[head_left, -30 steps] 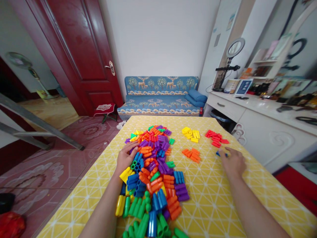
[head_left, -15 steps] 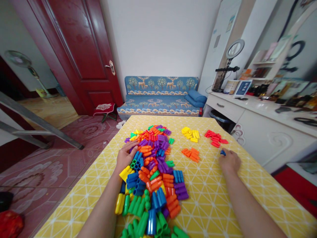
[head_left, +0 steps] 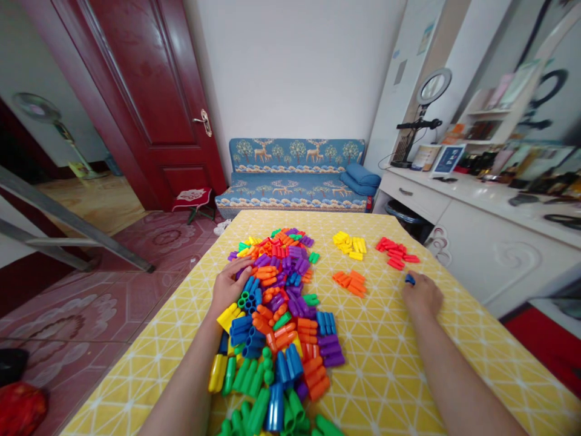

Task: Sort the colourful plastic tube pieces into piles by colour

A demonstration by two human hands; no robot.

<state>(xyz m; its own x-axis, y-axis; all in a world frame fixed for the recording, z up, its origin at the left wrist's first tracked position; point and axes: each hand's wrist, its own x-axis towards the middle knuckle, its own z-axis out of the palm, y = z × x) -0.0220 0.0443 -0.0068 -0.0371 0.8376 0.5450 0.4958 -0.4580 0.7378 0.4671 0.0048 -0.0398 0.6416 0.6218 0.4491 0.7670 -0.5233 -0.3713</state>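
A long heap of plastic tube-shaped building blocks (head_left: 297, 301) in purple, orange, blue, green, red and yellow runs down the left half of the table. My left hand (head_left: 228, 286) rests on the heap's left edge, fingers stretched forward and thumb apart, with no block visibly gripped. On the right, my right hand (head_left: 423, 294) is closed on a blue block (head_left: 410, 279), low over the tablecloth; only the block's tip shows. Beyond that hand lie red blocks (head_left: 396, 251). Orange blocks (head_left: 350, 282) form a small group to its left, with yellow blocks (head_left: 349, 244) farther back.
A yellow patterned cloth (head_left: 381, 357) covers the table. Behind it stands a blue sofa (head_left: 295, 188). To the right is a white dressing table (head_left: 481, 224) with bottles and a ring light (head_left: 434, 86). A metal ladder (head_left: 82, 233) and a red stool (head_left: 193, 198) are at the left.
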